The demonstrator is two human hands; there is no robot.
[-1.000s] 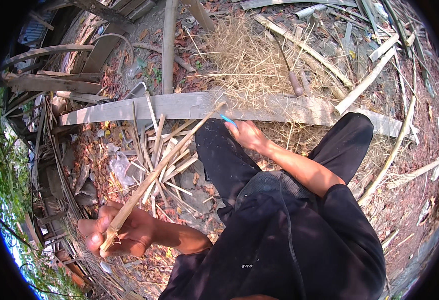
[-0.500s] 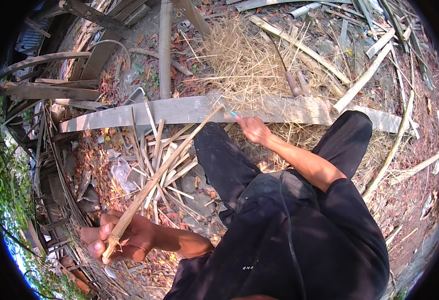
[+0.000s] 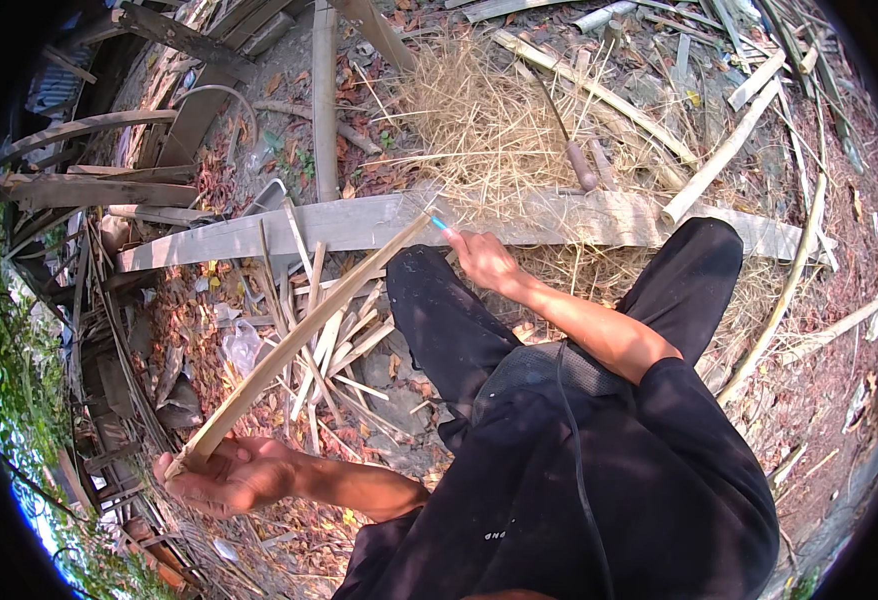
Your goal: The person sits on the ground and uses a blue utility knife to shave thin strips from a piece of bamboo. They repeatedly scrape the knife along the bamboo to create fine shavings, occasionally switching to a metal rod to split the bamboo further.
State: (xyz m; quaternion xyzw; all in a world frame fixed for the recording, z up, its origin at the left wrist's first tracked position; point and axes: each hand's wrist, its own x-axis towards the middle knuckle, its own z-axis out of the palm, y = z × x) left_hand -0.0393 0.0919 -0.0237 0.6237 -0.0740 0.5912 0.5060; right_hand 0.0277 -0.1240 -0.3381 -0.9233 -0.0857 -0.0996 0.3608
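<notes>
A long split bamboo stick slants from lower left up to the plank, its pale flat side showing. Its near end lies in my left hand, palm turned up with the fingers partly curled around it. Beside the stick's far tip, my right hand is closed on a slim tool with a turquoise part. Most of that tool is hidden in the fist, so its kind is unclear. Under the tip runs a long grey wooden plank, in front of my knees.
Several split bamboo strips lie in a heap left of my knee, near a clear plastic bag. Beyond the plank is a pile of shavings, with a dark-handled blade tool on it. Stacked timber lines the left.
The bamboo stick has rolled so its flat face shows. My left hand has shifted left and slightly up, its grip looser. My right hand has moved a little left with the slim tool.
</notes>
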